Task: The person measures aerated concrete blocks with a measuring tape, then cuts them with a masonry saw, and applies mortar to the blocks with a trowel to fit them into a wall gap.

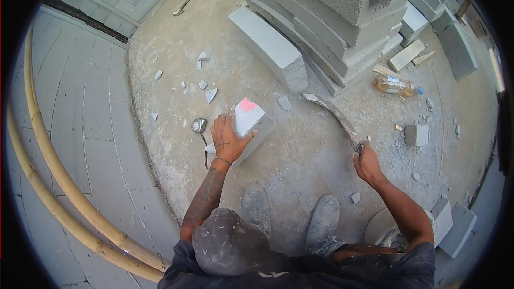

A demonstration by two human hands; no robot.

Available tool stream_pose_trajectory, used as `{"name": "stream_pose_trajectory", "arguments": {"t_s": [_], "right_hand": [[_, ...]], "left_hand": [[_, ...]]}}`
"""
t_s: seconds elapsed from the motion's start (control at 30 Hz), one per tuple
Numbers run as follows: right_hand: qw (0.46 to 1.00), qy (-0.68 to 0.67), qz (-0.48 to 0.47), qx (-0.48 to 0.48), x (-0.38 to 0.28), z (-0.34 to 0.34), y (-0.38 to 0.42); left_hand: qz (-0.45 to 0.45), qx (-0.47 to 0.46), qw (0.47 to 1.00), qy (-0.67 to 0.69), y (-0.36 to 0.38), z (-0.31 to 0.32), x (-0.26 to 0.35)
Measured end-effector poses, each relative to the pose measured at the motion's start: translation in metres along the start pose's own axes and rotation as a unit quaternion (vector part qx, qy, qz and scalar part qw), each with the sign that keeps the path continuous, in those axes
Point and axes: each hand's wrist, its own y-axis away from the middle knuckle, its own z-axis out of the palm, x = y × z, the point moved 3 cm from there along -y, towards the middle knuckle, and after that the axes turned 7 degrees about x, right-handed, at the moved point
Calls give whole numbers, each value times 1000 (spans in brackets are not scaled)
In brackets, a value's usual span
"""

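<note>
My left hand [228, 138] grips the near side of a grey lightweight concrete block [262, 132], thumb on one side and fingers on the other. A pink patch [248, 105] marks the block's pale end face. In my right hand [368, 162] is the handle of a machete [338, 116], fingers wrapped around it. Its long, dusty blade looks curved and points forward and left, its tip apart from the held block. Close to my left hand, a tape measure [199, 124] lies on the floor with a dark strip below it.
Stacked blocks [321, 21] rise ahead, with a long block [270, 48] lying before them. A plastic bottle [396, 85] and a small block piece [416, 135] lie right. Broken chips [211, 95] litter the dusty floor. Bamboo poles [69, 182] run along the left wall.
</note>
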Motion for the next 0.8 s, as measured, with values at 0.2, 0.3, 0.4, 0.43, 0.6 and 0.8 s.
{"name": "stream_pose_trajectory", "arguments": {"t_s": [0.2, 0.3, 0.4, 0.43, 0.6, 0.8], "right_hand": [[968, -157, -169, -99, -116, -1, 16], [970, -141, -166, -105, -187, -15, 6], [967, -142, -202, -56, -211, -10, 1], [961, -151, -229, -16, -215, -10, 0], [978, -84, -172, -86, -200, 18, -15], [966, -167, -191, -43, -219, -5, -18]], "left_hand": [[-42, 44, 998, 1, 6, 4, 1], [-48, 50, 998, 5, 7, 6, -1], [-52, 48, 997, 12, 7, 7, -1], [-55, 48, 997, 17, 7, 6, 0], [-38, 61, 997, 11, 5, 2, 3], [-24, 66, 998, 1, 6, 6, 2]]}}
